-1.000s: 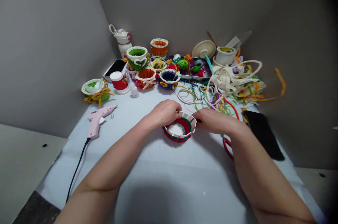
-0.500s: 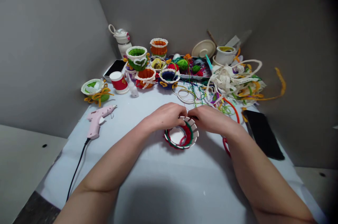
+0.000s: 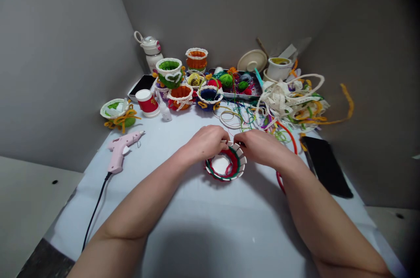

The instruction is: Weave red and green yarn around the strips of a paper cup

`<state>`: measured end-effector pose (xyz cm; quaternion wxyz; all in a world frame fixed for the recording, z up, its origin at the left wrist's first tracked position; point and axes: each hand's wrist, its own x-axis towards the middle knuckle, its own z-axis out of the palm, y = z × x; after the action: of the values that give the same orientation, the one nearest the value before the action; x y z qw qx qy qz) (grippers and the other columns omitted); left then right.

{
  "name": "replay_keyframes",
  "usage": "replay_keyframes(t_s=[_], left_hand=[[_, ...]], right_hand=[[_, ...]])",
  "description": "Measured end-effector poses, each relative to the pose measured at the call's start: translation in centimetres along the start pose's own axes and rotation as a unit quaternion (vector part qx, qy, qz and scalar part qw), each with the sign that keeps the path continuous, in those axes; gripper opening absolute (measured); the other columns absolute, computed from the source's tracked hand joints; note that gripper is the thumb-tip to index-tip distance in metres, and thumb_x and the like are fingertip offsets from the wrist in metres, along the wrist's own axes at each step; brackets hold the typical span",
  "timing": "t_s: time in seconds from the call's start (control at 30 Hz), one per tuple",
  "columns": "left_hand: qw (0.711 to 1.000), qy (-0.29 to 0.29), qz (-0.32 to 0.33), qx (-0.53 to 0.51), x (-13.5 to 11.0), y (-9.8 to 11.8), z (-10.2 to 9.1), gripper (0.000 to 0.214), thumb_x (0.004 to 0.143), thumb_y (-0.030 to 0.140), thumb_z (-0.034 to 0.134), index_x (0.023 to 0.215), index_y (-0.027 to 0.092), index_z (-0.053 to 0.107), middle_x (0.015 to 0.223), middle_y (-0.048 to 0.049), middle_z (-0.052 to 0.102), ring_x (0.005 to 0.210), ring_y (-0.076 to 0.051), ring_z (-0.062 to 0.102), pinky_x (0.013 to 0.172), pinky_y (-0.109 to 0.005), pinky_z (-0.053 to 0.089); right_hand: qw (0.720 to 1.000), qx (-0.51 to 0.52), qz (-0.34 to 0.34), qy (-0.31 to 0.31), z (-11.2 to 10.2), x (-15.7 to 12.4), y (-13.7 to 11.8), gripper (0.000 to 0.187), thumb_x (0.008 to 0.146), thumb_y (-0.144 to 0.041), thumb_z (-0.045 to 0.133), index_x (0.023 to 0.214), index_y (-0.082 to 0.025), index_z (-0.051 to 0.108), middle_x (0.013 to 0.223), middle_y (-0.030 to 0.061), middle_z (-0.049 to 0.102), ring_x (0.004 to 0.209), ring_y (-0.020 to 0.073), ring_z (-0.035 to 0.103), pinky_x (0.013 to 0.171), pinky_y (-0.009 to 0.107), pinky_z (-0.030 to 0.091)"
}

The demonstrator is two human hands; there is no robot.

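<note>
A paper cup with its wall cut into upright strips stands on the table in front of me, red and green yarn woven round between the strips. My left hand is closed on its far left rim, the thumb reaching inside. At the far right rim is my right hand, fingers curled and pinched together. What the right fingertips hold is hidden behind the hand. A red cord lies partly under my right forearm.
On the left lie a pink glue gun, a red-and-white paper cup and a small glue bottle. Several yarn-woven cups, including a green one, stand behind. A yarn tray, lace heap and black phone are further right.
The woven cup has tilted or shifted slightly, its near rim now a little higher in view. Both hands keep close to the same places at its far rim.
</note>
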<state>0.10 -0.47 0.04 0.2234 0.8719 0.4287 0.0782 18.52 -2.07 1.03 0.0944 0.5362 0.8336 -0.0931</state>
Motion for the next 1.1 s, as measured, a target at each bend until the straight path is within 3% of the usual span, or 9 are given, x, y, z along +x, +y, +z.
replay_keyframes(t_s=[0.27,0.5,0.8,1.1], left_hand=[[0.999,0.005,-0.037,-0.005,0.0,0.5,0.1,0.02,0.082,0.025,0.059,0.086,0.018,0.077,0.088,-0.0079,0.074,0.079,-0.02,0.063,0.069,-0.029,0.043],[0.998,0.017,-0.063,-0.005,0.0,0.2,-0.1,0.02,0.082,0.028,0.059,0.082,0.018,0.077,0.08,-0.0077,0.073,0.071,-0.018,0.06,0.063,-0.027,0.039],[0.998,0.021,-0.059,0.003,-0.1,0.4,0.0,0.021,0.081,0.027,0.057,0.078,0.017,0.076,0.075,-0.0078,0.072,0.067,-0.018,0.057,0.058,-0.028,0.034],[0.998,0.016,-0.064,-0.012,0.0,0.3,-0.3,0.021,0.08,0.025,0.058,0.08,0.016,0.077,0.076,-0.0075,0.072,0.066,-0.017,0.057,0.059,-0.027,0.034]], right_hand=[[0.998,0.041,-0.048,-0.013,-0.3,-0.1,0.8,0.024,0.087,-0.022,0.048,0.082,-0.02,0.071,0.078,0.0073,0.072,0.067,0.0157,0.059,0.055,0.026,0.028],[0.988,0.101,-0.116,0.016,-1.3,-1.8,2.5,0.026,0.092,-0.027,0.047,0.089,-0.022,0.072,0.084,0.0043,0.073,0.071,0.016,0.062,0.063,0.026,0.037],[0.981,0.12,-0.12,0.098,-2.0,-2.0,0.1,0.025,0.093,-0.026,0.046,0.087,-0.019,0.069,0.083,0.0064,0.07,0.074,0.0167,0.061,0.065,0.026,0.037],[0.977,0.109,-0.176,0.059,-1.8,-2.3,1.2,0.024,0.093,-0.023,0.048,0.087,-0.021,0.071,0.084,0.0051,0.072,0.074,0.0157,0.062,0.067,0.025,0.039]])
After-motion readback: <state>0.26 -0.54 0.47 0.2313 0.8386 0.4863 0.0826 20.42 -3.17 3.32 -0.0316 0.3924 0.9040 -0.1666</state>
